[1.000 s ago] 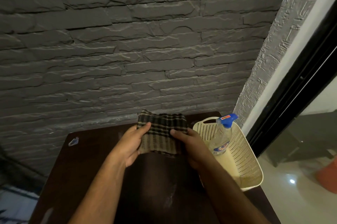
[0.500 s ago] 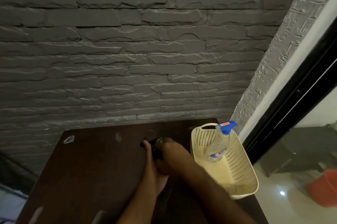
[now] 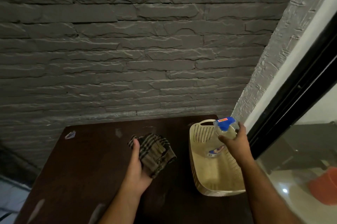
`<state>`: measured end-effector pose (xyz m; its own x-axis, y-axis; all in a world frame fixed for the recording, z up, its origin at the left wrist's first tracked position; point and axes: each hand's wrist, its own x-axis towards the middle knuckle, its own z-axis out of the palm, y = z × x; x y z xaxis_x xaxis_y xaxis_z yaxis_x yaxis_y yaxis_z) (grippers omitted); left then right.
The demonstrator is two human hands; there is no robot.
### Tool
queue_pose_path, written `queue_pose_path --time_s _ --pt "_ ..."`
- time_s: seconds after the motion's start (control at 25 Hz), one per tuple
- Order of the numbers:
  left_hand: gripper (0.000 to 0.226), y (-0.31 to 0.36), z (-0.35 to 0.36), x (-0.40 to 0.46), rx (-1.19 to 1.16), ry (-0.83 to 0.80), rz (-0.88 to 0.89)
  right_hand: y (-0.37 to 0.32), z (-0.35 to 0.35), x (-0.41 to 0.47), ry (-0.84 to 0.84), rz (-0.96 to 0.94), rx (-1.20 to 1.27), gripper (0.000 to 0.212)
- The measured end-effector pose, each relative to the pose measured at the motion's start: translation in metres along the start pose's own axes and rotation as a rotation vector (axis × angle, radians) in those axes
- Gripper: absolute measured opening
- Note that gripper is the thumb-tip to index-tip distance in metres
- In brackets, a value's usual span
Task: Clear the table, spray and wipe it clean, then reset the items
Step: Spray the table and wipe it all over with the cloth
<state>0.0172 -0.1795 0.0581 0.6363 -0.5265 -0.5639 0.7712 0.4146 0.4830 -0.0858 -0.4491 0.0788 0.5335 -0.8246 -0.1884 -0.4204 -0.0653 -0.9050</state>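
**A:** ok so where are we at? Left hand has the folded brown-and-black checked cloth pinched, thumb on top and fingers underneath, held over the middle of the dark brown wooden table. Right hand is wrapped around the neck of the clear plastic spray bottle with the blue trigger head, which is standing in the cream perforated plastic basket on the table's right side.

**B:** yeah, looks like the spray step is about to start. My worry: that basket sits right at the table's right edge. If the bottle snags on the rim on the way up, the whole thing could tip or slide off onto the floor.

**A:** also the grip is up high near the trigger, so the bottle could swing. And if the nozzle's pointing at the wall, the mist goes on the stone, not the table.

**B:** Plus there's a little clear scrap at the far left corner, can't tell what it is. Wiping could just flick it off.

**A:** Tabletop has pale smudges, some near the front edge. Room's dim, rough grey stacked-stone wall behind, black-framed glass door on the right, glossy floor with something orange past it.
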Motion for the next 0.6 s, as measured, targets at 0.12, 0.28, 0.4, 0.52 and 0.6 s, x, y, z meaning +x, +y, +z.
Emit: queue_pose_path --time_s 0.12,0.28,0.4,0.52,0.6 --pt "0.075 0.004 -0.005 -0.008 -0.001 -0.029 0.008 -0.001 0.006 0.021 -0.161 -0.068 -0.041 0.054" --pt "0.074 0.018 -0.018 -0.014 -0.028 -0.007 0.039 0.010 0.013 0.038 -0.194 -0.093 -0.335 0.026" --pt "0.075 0.027 -0.028 -0.018 -0.034 0.035 0.041 0.002 0.012 0.033 -0.194 -0.071 -0.387 0.017" --pt "0.075 0.041 -0.048 -0.025 -0.042 0.068 0.040 -0.028 0.016 0.015 -0.095 -0.123 -0.417 0.021" --pt "0.074 0.053 -0.068 -0.028 -0.054 0.098 0.042 -0.048 0.016 0.024 -0.056 -0.139 -0.395 0.040"
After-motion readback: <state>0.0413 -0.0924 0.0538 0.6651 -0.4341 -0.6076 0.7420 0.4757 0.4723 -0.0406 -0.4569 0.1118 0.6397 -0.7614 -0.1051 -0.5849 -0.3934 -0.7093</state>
